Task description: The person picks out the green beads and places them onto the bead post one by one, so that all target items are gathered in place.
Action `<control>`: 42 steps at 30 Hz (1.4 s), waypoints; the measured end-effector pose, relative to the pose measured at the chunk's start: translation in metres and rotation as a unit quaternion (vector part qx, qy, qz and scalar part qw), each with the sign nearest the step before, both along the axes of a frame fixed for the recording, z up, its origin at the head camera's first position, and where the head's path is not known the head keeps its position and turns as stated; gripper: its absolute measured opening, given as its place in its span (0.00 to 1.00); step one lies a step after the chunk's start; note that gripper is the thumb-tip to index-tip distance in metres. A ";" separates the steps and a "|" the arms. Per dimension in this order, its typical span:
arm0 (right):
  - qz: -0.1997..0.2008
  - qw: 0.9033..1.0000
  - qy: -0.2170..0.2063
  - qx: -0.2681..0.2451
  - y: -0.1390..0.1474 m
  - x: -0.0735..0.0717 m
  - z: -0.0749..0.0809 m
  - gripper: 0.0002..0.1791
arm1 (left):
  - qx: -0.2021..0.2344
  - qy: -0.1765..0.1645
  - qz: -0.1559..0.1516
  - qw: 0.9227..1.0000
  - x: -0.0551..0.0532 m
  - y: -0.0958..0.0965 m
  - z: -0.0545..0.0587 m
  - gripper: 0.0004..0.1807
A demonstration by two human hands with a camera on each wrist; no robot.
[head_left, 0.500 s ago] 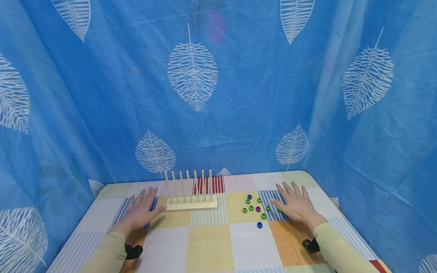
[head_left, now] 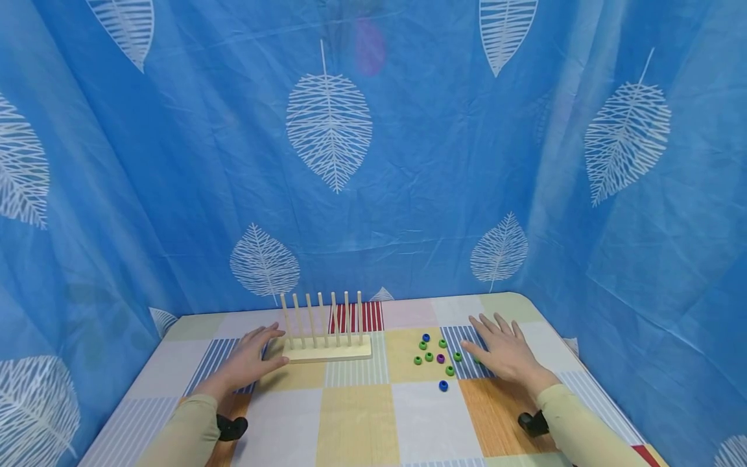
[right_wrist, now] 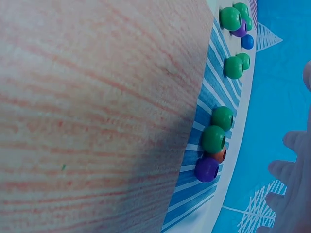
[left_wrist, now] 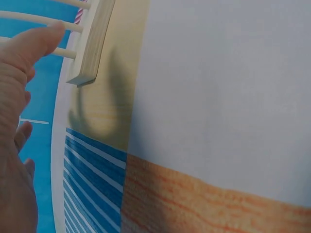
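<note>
A pale wooden rack [head_left: 332,353] with a row of upright pegs stands at the left middle of the table. At its left end is my left hand [head_left: 245,364], thumb near the base's front corner and fingers bent toward the pegs, with a gap between thumb and fingers. In the left wrist view the thumb [left_wrist: 36,43] overlaps the pegs. Loose beads lie to the right: several green beads [head_left: 458,356], a purple bead [head_left: 440,358] and blue ones [head_left: 443,385]. Palm down, my right hand [head_left: 506,355] hovers beside them with spread fingers, holding nothing.
An orange bead [right_wrist: 221,154] and another purple bead [right_wrist: 206,170] show in the right wrist view, hidden by the hand from the head camera. A patchwork-patterned cloth [head_left: 358,421] covers the table. Blue curtains [head_left: 408,162] with white leaves enclose the back and sides.
My left hand has shifted slightly right toward the rack's left end, its fingers bending inward from a flat spread. The right hand, rack and beads are nearly unchanged.
</note>
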State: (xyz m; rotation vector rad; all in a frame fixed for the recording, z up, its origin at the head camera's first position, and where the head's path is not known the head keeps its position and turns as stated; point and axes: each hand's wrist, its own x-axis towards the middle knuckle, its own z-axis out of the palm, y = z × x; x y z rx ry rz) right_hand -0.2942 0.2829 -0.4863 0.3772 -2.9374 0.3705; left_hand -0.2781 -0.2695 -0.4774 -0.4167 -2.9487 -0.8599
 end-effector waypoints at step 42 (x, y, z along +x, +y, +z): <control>-0.032 0.975 -0.086 -0.204 0.047 0.024 -0.003 0.19 | 0.086 -0.074 -0.017 0.993 -0.029 -0.004 -0.031 0.05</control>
